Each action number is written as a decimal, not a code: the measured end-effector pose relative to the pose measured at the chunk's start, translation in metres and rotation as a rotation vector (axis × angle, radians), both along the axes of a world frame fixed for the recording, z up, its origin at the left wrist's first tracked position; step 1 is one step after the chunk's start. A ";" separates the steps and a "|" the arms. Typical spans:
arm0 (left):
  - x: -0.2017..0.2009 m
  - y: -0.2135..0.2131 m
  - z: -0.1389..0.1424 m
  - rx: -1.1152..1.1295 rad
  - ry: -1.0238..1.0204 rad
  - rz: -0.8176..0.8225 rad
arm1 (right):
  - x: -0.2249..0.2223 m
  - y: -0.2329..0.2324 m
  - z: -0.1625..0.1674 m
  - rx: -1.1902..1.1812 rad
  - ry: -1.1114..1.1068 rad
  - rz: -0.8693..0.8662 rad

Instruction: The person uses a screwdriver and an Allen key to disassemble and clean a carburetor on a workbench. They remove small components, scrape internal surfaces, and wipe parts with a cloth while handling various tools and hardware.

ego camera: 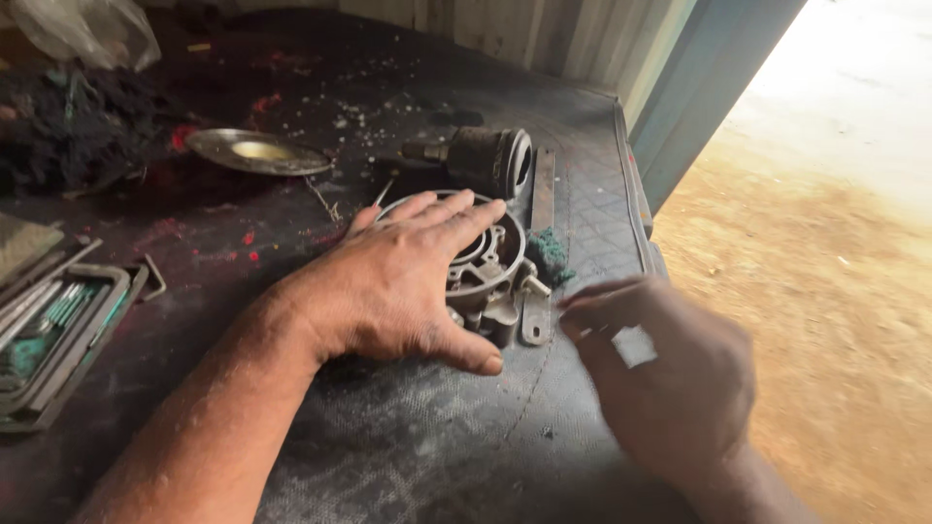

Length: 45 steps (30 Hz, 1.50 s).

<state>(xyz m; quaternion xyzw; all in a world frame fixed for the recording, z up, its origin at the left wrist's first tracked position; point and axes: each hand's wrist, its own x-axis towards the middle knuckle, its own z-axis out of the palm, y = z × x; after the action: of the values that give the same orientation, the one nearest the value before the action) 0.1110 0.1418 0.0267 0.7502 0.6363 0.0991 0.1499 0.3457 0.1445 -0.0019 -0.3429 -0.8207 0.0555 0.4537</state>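
Grimy cast metal, so we'd call this housing heavy, rigid and a bit slick with oil. Nearest us, our right hand point(670, 374) is blurred, fingers pinched around something small and pale; can't tell what. Our left hand point(408, 281) lies spread flat over the round metal housing point(490, 281) on the dark rubber-matted bench point(417, 437). We'd grab its outer rim, not the thin lugs. Behind sits a dark cylindrical part point(485, 160).

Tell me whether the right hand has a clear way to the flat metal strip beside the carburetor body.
Probably yes: the right hand hovers just beside the flat metal strip, nothing between them; the left hand covers only the carburetor body.
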 end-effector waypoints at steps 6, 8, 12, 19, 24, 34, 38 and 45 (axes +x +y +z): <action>0.000 -0.003 0.004 -0.024 0.017 0.018 | -0.008 0.011 -0.010 0.057 -0.023 0.022; 0.000 -0.004 0.004 -0.014 0.021 0.010 | -0.010 0.014 -0.010 0.089 -0.081 0.039; 0.001 -0.001 0.004 -0.044 0.076 0.020 | -0.011 0.015 -0.008 0.184 -0.232 0.112; 0.001 -0.002 0.006 -0.050 0.061 0.014 | -0.028 0.016 0.014 -0.211 -0.402 -0.099; 0.000 -0.002 0.006 -0.038 0.030 0.016 | -0.030 0.021 0.021 -0.376 -0.320 -0.172; 0.000 0.000 0.001 -0.075 0.034 0.057 | -0.026 0.018 -0.001 -0.231 -0.261 -0.149; 0.001 -0.001 0.002 -0.021 0.044 0.026 | -0.022 0.023 0.012 -0.700 -0.106 -0.101; 0.002 -0.002 0.006 -0.060 0.054 0.042 | -0.023 0.016 -0.001 -0.293 -0.168 -0.108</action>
<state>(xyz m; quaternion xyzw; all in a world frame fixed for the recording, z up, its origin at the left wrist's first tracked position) 0.1131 0.1402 0.0330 0.7342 0.6585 0.0626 0.1530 0.3228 0.1607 -0.0032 -0.4525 -0.8191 0.1213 0.3311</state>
